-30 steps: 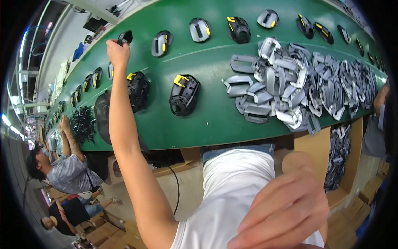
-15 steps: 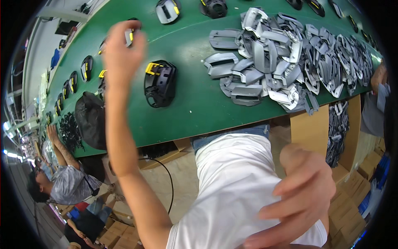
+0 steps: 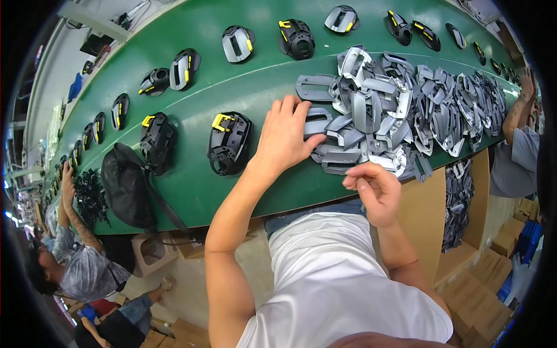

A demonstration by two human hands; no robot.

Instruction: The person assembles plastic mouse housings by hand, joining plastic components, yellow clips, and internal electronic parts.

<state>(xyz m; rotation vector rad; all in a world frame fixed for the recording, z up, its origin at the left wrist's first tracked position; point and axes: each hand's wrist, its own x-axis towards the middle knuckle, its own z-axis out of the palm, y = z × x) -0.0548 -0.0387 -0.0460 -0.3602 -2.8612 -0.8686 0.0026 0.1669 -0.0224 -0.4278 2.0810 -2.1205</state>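
My left hand (image 3: 287, 133) is at the left side of a heap of grey plastic covers (image 3: 366, 110). Its fingers and thumb close around the end of one silver-grey slotted plastic cover (image 3: 318, 123). By the near edge of the heap, my right hand (image 3: 377, 191) hovers with loosely curled fingers, thumb apart from them, and nothing visible in it. Left of my left wrist lies a black plastic housing (image 3: 229, 145) with a yellow part on top. A second black housing (image 3: 158, 142) lies further left.
Assembled black-and-grey pieces (image 3: 238, 44) line the far side of the green table (image 3: 264, 87). A black bag (image 3: 125, 185) and small black parts (image 3: 91, 194) lie at the left. Co-workers sit at both ends. An open carton (image 3: 426, 217) of parts stands below the right edge.
My left hand has come from the far left, above the table, right and nearer to the heap, closing on a cover. My right hand has moved forward from my torso, its spread fingers now curled.
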